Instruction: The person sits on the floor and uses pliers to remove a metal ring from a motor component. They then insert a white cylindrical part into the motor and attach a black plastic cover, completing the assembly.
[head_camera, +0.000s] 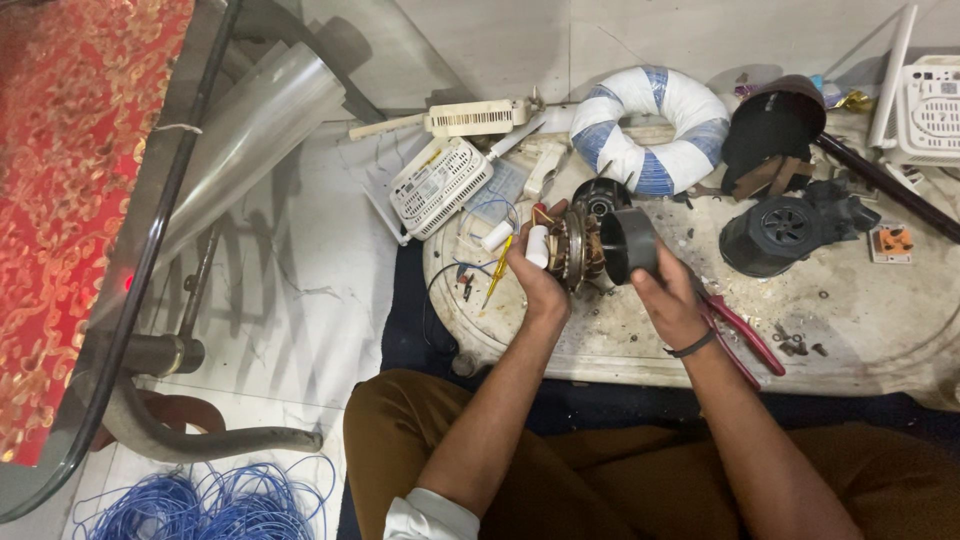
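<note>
Hands hold a small motor up over the bench. Left hand wraps around its copper side. Right hand grips the black cap to keep both parts steady.

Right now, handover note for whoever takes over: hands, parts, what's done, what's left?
Left hand grips the motor core, copper windings exposed, with a white cylinder at the fingers.
Right hand holds the black round cover against the core's end.
Done: motor is out of its housing; black housing lies on the work board.
Left: cover not seated.
Red pliers lie beside the right wrist, yellow screwdriver left of the hands.
</note>
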